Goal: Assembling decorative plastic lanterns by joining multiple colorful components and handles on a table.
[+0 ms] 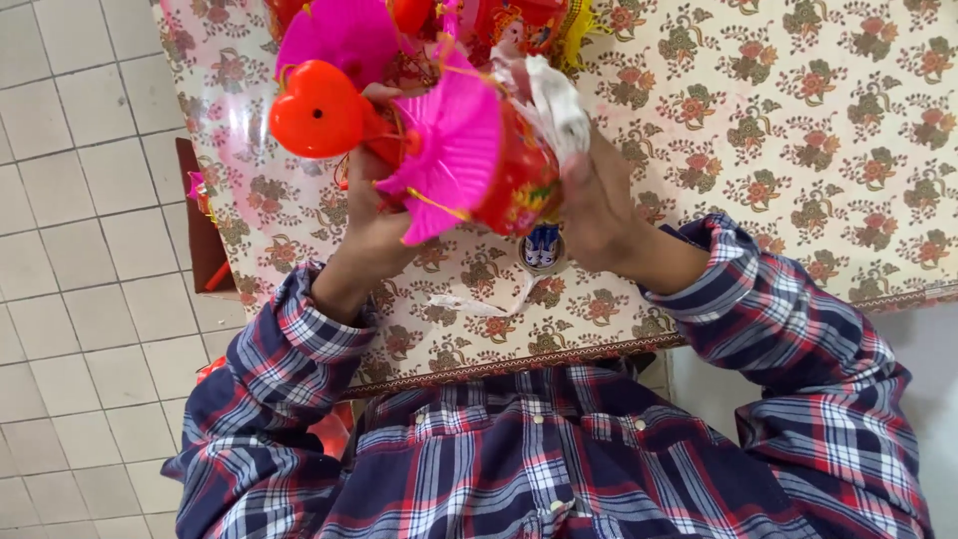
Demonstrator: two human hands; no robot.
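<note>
While both hands are up over the table (798,150), they're wrapped around a colourful toy (469,150), held just above the flowery tablecloth, close to the near edge. The left hand (374,225) grips it from underneath on the left side, fingers curled into the pink pleated fans and the red middle part. An orange-red plastic heart (317,110) sticks out at the toy's left end, just above that hand. The right hand (594,205) is closed on the right end, thumb pressed by the shiny red drum part, and it's also got some crumpled white paper (549,95) bunched against the toy there.

On the cloth right below the toy sits a small round tape roll (542,255), partly hidden by the right hand, and just beside it lies a torn white scrap (479,302). More red, pink and yellow bits (529,20) are piled at the far edge, mostly cut off so I can't tell what they are.

Both sleeves are blue-red plaid. A brown box (205,240) sits on the tiled floor (80,250) at the table's left side.
</note>
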